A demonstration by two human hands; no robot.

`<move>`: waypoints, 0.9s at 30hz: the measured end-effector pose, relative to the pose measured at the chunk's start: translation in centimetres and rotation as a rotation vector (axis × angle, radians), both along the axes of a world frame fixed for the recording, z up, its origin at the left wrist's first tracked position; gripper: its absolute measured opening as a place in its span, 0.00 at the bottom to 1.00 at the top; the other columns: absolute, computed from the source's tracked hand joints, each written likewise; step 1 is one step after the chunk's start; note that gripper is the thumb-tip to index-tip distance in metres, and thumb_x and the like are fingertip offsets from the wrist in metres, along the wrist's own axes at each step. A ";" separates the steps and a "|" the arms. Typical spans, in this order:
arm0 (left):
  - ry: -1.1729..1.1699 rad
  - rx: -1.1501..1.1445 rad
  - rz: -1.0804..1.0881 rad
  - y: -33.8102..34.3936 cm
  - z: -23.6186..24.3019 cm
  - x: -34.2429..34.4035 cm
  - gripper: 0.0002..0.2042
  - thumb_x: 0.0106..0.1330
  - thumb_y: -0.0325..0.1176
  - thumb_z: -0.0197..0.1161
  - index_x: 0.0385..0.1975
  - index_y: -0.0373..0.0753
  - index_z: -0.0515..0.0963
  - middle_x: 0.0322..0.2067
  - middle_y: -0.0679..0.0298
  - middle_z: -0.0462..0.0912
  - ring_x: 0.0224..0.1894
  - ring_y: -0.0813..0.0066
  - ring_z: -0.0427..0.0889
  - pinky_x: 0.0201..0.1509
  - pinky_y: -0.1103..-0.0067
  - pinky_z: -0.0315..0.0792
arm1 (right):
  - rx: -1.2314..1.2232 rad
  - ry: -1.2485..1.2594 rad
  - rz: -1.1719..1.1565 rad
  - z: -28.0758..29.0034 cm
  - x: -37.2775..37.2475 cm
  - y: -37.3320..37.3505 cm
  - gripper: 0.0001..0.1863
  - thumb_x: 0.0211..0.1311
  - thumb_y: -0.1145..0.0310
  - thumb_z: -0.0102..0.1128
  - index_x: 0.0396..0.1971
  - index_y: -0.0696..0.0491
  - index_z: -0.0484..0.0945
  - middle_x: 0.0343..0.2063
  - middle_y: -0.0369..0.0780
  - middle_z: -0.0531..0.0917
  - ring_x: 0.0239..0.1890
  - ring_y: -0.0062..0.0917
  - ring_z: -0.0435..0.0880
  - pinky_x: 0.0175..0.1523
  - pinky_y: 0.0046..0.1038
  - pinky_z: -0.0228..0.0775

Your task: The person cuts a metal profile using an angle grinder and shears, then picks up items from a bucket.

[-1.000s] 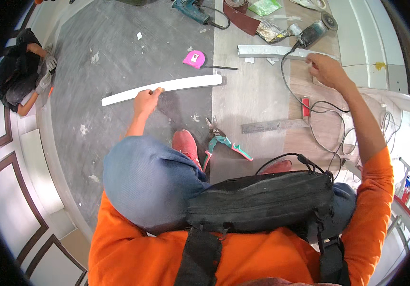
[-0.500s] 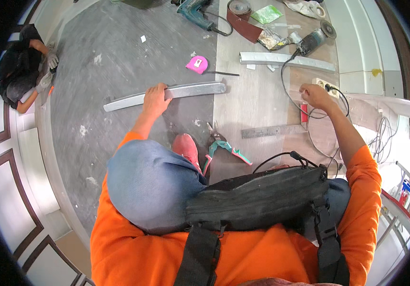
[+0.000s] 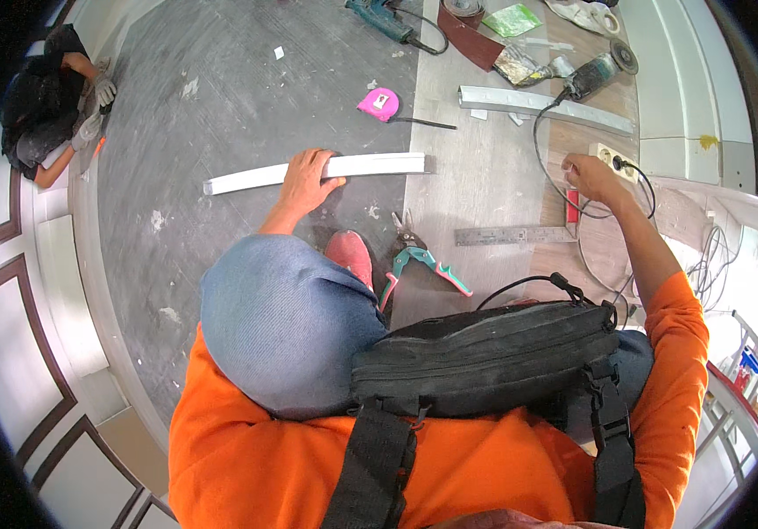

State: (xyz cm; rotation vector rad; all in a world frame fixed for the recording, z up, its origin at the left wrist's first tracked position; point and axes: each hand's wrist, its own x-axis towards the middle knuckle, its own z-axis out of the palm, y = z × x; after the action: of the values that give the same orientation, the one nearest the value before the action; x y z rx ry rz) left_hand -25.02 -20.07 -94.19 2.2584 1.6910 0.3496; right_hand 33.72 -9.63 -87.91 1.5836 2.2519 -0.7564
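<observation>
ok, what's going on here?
The person's left hand grips a long white strip. The right hand is loosely curled beside a white socket block; whether it holds anything is unclear. Teal-handled snips lie on this side of the strip and a pink tape measure beyond it.

Strip [image 3: 383, 165] turned from grey face to white, apparently rolled by left hand [image 3: 311, 179]; right hand [image 3: 594, 180] had withdrawn from far rail [image 3: 504, 98].

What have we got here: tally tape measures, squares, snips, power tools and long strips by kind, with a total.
Tape measure: 1
Square: 1
Snips: 1
Power tools: 2 (grinder, teal tool)
Long strips: 2 (white strip, grey strip)
Total: 7
</observation>
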 end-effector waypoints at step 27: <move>-0.086 0.009 -0.031 1.4 0.5 3.7 0.30 0.47 0.44 0.80 0.52 0.42 0.79 0.50 0.56 0.79 0.55 0.50 0.76 0.60 0.60 0.69 | 0.142 0.051 -0.061 1.0 -3.2 1.4 0.13 0.64 0.61 0.55 0.43 0.50 0.81 0.41 0.48 0.85 0.46 0.46 0.84 0.51 0.46 0.75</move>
State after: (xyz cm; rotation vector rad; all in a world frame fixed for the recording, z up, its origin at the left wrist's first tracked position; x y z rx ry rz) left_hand -21.37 -18.70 -93.72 2.2397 1.6129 0.4410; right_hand 30.52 -8.27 -86.87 1.7227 2.3496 -0.6735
